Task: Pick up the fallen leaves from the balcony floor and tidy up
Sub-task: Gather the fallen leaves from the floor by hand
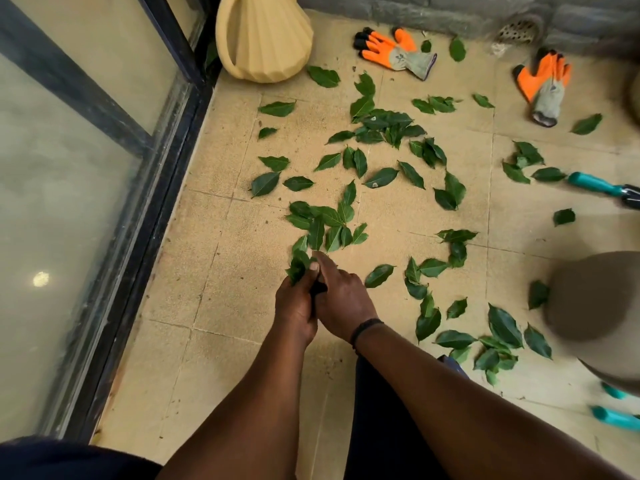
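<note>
Left hand (294, 303) grips a bunch of glossy green leaves (297, 266); right hand (341, 299) adds more with fingers extended. Overfilling risks spillage.

You have two orange-and-grey gloves — one (394, 51) near the far edge of the balcony floor (221, 306), the other (543, 86) toward the far right corner. You have one ribbed tan vase (263, 36) in the far left corner, one grey pot (595, 306) at the right edge, and three teal tool handles, one (595, 185) above that pot and two (613, 415) below it. Green leaves (381, 178) lie scattered across the tiles — too many and too overlapped for you to count exactly, several dozen at least.
</note>
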